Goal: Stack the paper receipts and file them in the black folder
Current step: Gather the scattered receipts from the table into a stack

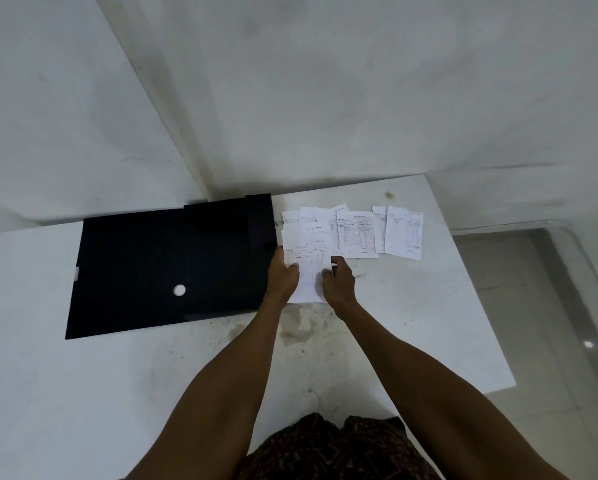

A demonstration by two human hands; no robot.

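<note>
A black folder (166,268) lies flat and closed on the left half of the white table, with a white round button near its front. To its right, both hands grip a small stack of white paper receipts (308,261). My left hand (283,277) pinches the stack's left edge. Its right edge is pinched by my right hand (337,282). Beyond the held stack, several loose receipts (356,233) lie spread on the table, and two more receipts (403,232) lie further right.
The white table (412,323) is stained near its middle front. Its right edge drops to a tiled floor (519,271). White walls stand close behind the table's back edge.
</note>
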